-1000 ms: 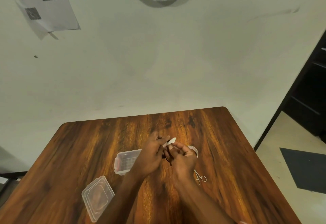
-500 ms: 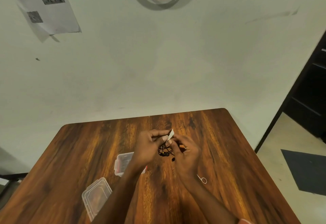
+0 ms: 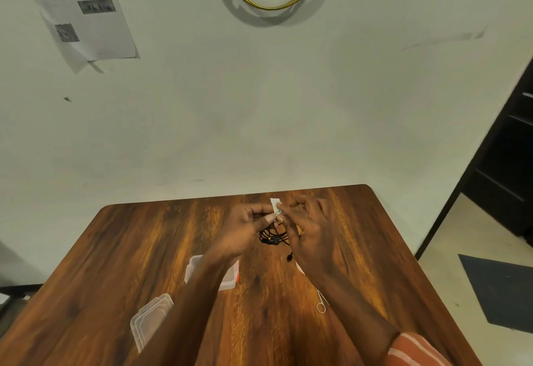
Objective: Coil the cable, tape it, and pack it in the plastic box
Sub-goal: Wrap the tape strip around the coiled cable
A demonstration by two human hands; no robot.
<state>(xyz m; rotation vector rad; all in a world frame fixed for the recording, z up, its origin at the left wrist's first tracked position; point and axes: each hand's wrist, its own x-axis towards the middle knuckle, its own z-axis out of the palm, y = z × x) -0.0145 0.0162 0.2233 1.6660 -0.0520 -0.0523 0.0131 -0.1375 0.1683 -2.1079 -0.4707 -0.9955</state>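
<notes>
1. The brown wood-grain table (image 3: 144, 264) carries everything; both hands work above its far middle, close together, so the job hangs in the air and not on the board.
2. The left hand (image 3: 242, 233) and the right hand (image 3: 311, 235) meet at the fingertips, each pinched on the small white strip of tape (image 3: 275, 207); the right hand also seems to hold the coil, though its grip underneath is hidden.
3. The clear plastic box with a red latch (image 3: 199, 264) lies open on the table just under the left forearm, and its loose clear plastic lid (image 3: 150, 319) lies nearer the left edge, well apart from the hands.
4. The thin black coiled cable (image 3: 272, 238) hangs between the two hands, just below the tape. Its loops bunch into a flattish bundle whose long axis runs roughly left to right, with one loose end and plug (image 3: 289, 256) pointing down toward the table.
5. The tape strip stands nearly upright, its long axis crosswise to the bundle.
6. To tape well, I judge it best to keep the loops gathered tight, lay the strip across the bundle's narrow waist, pull it taut, and press it onto itself without trapping the dangling end.
</notes>
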